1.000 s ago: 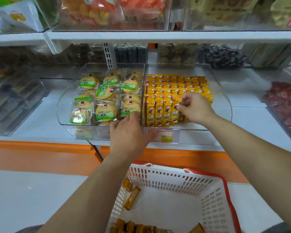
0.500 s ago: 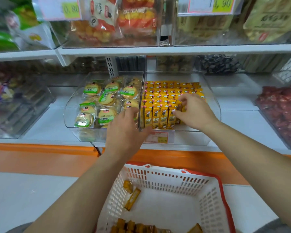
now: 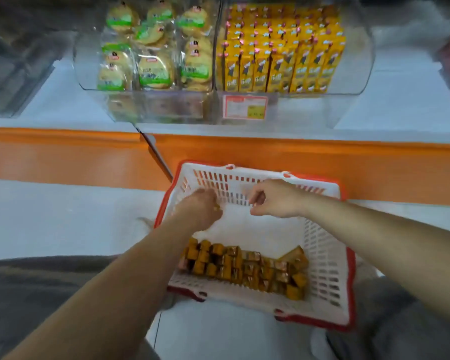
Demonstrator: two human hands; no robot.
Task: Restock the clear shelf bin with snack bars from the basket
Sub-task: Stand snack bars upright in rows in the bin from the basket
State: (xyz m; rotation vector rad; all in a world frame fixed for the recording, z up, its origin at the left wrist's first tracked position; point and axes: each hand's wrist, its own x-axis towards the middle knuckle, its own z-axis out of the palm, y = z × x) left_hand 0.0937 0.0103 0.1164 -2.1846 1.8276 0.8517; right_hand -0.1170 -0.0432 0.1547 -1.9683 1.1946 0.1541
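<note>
Down in the slotted white basket (image 3: 322, 255), your left grip (image 3: 200, 211) pinched a yellow snack bar (image 3: 217, 208), right grip (image 3: 276, 201) curled, hold unclear, binned bars (image 3: 283, 71) stood upright.

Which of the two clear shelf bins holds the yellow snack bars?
The right bin, with the price tag on its front; the left bin holds round cakes with green labels.

White shelf (image 3: 405, 94) with clear snack-bar bin (image 3: 296, 109) beside cookie bin (image 3: 153, 106); basket (image 3: 327, 258) on pale floor (image 3: 63, 216).
</note>
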